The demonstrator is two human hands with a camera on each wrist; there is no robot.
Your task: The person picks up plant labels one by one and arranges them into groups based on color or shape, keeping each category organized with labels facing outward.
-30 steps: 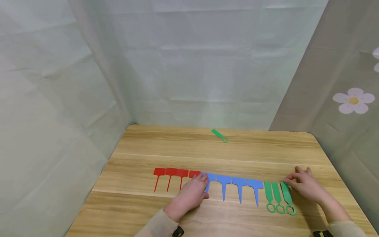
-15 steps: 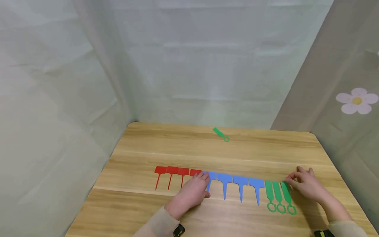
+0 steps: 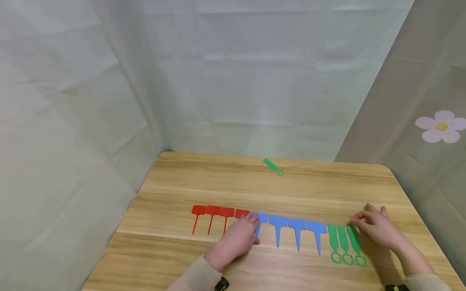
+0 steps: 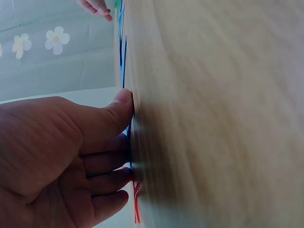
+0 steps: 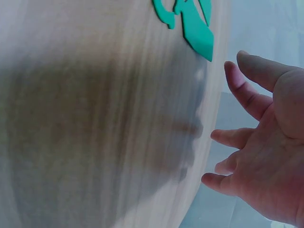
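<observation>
A row of flat T-shaped plant labels lies on the wooden table: several red labels (image 3: 198, 209) at left, several blue labels (image 3: 297, 224) in the middle. Three green ring-ended tags (image 3: 343, 238) extend the row at right. My left hand (image 3: 237, 237) rests on the leftmost blue label, fingertips at its top and partly covering the last red one. In the left wrist view its thumb (image 4: 124, 97) reaches the table surface. My right hand (image 3: 376, 226) hovers at the top of the rightmost green tag; the right wrist view shows its fingers apart from the tag (image 5: 198, 35), holding nothing.
A lone green ring-ended tag (image 3: 273, 166) lies slantwise near the table's (image 3: 218, 182) back edge. Pale cloth (image 3: 255, 81) hangs behind and at both sides, with a flower print (image 3: 441, 126) on the right.
The rightmost green tag has shifted slightly toward its neighbour and lies flatter. Both hands stay nearly in place; the whole view has shifted a little.
</observation>
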